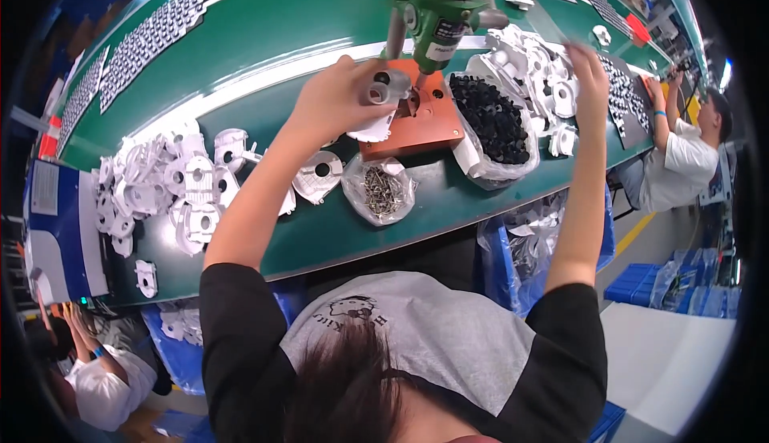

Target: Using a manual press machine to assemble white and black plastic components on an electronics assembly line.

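Observation:
My left hand (340, 98) is closed round a white plastic housing (375, 129) beside the orange fixture block (412, 126). A greyish, cup-like round piece (389, 87) shows at its fingertips; whether it belongs to the housing I cannot tell. Directly above the block stands a green hand press (439, 26), its ram pointing down at it. My right hand (589, 74) is raised at the right, over the edge of a heap of white housings (525, 58). Its fingers are smeared by motion, and a faint blurred bar runs near them toward the press.
Small black parts fill a lined box (493, 122) right of the block. A clear bag of metal pins or screws (383, 193) lies in front. More white housings (168, 179) are heaped at the left of the green bench (320, 247). A co-worker (681, 155) sits far right, another (112, 375) lower left.

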